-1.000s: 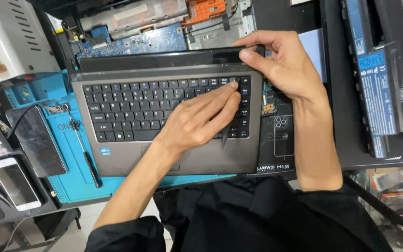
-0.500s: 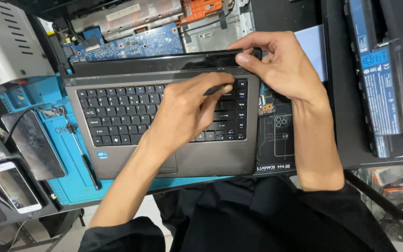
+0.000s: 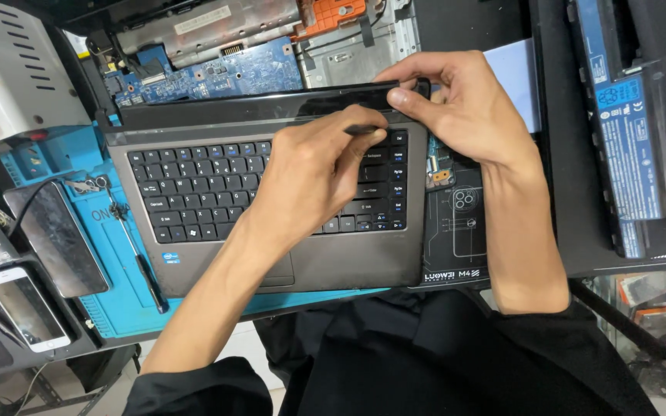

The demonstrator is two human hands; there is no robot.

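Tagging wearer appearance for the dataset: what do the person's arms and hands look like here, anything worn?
Both hands are bare: no gloves, and no rings or watch visible on the left hand or the right hand. The forearms are uncovered down to near the elbows, where black sleeves begin at the bottom of the head view. The clothing is plain black fabric with no markings visible.

A grey laptop palmrest with its black keyboard lies on a blue work mat. The left hand rests on the keyboard's right part, pinching a thin dark tool at its far edge. The right hand grips the black strip at the far right corner. A blue circuit board lies beyond; a laptop battery far right; a white phone near left.
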